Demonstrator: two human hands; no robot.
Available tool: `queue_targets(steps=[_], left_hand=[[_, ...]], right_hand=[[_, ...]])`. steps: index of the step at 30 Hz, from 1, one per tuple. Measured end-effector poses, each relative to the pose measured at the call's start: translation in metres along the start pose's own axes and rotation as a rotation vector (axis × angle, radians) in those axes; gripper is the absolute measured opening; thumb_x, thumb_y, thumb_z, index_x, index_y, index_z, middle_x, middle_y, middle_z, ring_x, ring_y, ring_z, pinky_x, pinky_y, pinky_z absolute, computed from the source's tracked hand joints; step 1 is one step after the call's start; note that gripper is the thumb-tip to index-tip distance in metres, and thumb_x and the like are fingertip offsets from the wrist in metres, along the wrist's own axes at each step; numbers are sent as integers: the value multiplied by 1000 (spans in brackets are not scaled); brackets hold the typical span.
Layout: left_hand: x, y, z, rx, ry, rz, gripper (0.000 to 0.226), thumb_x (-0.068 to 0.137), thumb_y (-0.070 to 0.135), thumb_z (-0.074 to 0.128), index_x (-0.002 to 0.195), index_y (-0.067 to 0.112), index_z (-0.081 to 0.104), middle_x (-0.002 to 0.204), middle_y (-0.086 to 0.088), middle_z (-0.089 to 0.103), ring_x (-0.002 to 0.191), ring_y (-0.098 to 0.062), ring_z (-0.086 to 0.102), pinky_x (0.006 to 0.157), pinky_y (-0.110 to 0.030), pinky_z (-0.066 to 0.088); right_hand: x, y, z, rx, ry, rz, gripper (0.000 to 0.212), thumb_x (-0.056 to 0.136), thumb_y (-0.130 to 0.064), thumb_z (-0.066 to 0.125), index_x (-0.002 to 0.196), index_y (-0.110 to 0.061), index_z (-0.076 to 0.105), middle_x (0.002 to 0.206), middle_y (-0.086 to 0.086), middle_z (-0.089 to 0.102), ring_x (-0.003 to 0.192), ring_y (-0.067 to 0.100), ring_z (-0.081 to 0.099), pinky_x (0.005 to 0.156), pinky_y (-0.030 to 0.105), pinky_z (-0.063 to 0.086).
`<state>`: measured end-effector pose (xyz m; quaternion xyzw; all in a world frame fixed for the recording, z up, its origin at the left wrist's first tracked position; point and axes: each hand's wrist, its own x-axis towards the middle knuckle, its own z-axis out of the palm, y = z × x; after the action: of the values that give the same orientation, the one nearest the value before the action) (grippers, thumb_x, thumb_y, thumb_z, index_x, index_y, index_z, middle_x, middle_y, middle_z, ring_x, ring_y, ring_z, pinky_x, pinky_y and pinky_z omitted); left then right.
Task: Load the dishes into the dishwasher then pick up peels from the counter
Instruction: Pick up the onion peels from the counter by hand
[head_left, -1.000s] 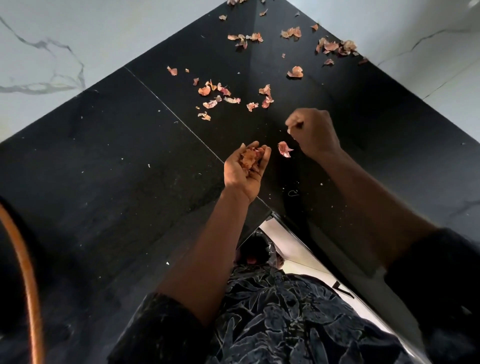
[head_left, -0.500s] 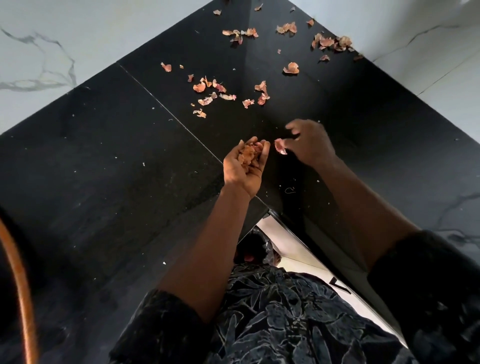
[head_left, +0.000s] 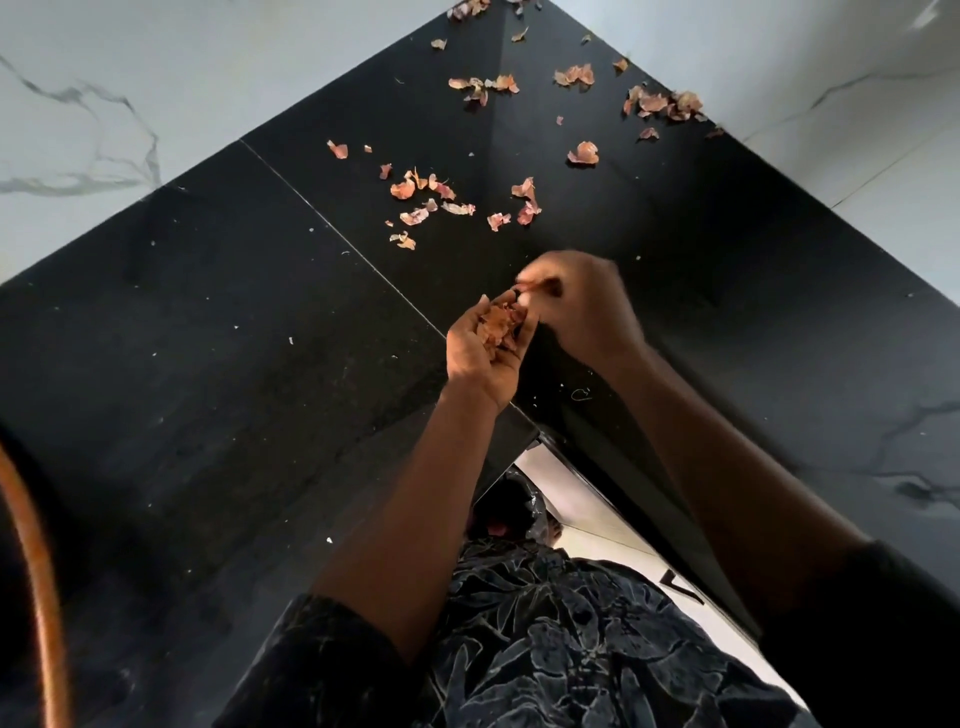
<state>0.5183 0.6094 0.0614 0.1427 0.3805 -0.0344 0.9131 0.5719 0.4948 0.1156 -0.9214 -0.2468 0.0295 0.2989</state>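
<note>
Orange-pink onion peels (head_left: 431, 200) lie scattered over the black corner counter (head_left: 218, 322), more of them far back near the corner (head_left: 665, 104). My left hand (head_left: 480, 353) is cupped palm up above the counter and holds a small heap of gathered peels (head_left: 501, 322). My right hand (head_left: 582, 306) is blurred, right beside the left hand's fingertips, and pinches a peel (head_left: 537, 286) over the heap.
White marbled walls (head_left: 93, 93) close the counter in on both sides. The counter's inner edge (head_left: 524, 421) drops to a pale floor (head_left: 597, 519) below. A curved orange rim (head_left: 36, 571) shows at the far left.
My right hand took a peel from the counter beside the left hand and carried it left, up to the heap in my left palm. The left hand stayed nearly still.
</note>
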Motion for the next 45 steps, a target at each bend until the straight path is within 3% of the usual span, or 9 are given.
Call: queue_targets(steps=[6, 11, 14, 17, 24, 30, 35, 40, 45], left_hand=[[-7, 8, 3, 68, 67, 37, 33, 103, 15, 40, 87, 6, 68, 78, -9, 70, 68, -16, 69, 64, -23, 55], [-7, 27, -9, -49, 5, 33, 31, 103, 21, 50, 110, -4, 66, 109, -26, 68, 97, -34, 71, 93, -38, 59], [-5, 39, -16, -42, -4, 59, 31, 103, 20, 51, 107, -6, 67, 109, -27, 67, 103, -36, 70, 89, -39, 60], [-4, 51, -18, -14, -4, 67, 32, 103, 21, 51, 106, -6, 67, 106, -27, 69, 100, -35, 71, 86, -38, 61], [5, 62, -14, -24, -2, 60, 33, 103, 22, 51, 111, -6, 67, 114, -27, 67, 105, -36, 69, 93, -39, 59], [16, 47, 8, -70, 28, 9, 34, 103, 24, 51, 113, -5, 67, 118, -28, 68, 104, -35, 70, 93, -39, 59], [21, 38, 23, -12, 36, 2, 28, 102, 26, 52, 105, 4, 70, 91, -11, 72, 83, -20, 69, 78, -28, 56], [27, 40, 25, -50, -6, 5, 30, 103, 24, 50, 108, 2, 69, 98, -16, 73, 87, -24, 73, 77, -30, 60], [26, 45, 18, -103, -53, 23, 32, 102, 23, 51, 109, -2, 69, 113, -25, 69, 106, -34, 69, 88, -35, 60]], right_hand=[[9, -24, 12, -33, -114, -113, 19, 95, -27, 66, 108, -16, 73, 100, -2, 68, 85, 7, 63, 76, 24, 52], [74, 2, 16, -81, -7, 17, 22, 95, -16, 66, 117, -11, 69, 114, 5, 71, 99, 13, 68, 87, 30, 56], [110, 7, 32, -228, -130, 57, 39, 96, -9, 63, 134, -10, 58, 133, 11, 60, 120, 24, 59, 98, 31, 47], [123, 7, 52, -357, -275, 4, 37, 95, -9, 63, 131, -10, 59, 129, 11, 54, 117, 25, 56, 100, 38, 50], [76, 20, 58, -320, -132, -51, 12, 96, -9, 59, 98, -13, 70, 103, 4, 62, 92, 18, 62, 78, 34, 56], [49, 2, 23, -37, 27, 3, 19, 99, -8, 58, 111, -14, 71, 109, 1, 72, 98, 6, 66, 86, 18, 51], [41, -23, 13, -56, -121, -95, 21, 101, -19, 53, 112, -14, 71, 107, 1, 70, 94, 11, 66, 84, 32, 57], [66, -9, 3, 28, -47, -146, 17, 98, -24, 62, 107, -14, 73, 98, -1, 74, 84, 5, 68, 77, 25, 57], [126, 48, 10, -181, 7, 120, 31, 97, -16, 62, 127, -12, 63, 119, 8, 67, 105, 16, 65, 86, 25, 50]])
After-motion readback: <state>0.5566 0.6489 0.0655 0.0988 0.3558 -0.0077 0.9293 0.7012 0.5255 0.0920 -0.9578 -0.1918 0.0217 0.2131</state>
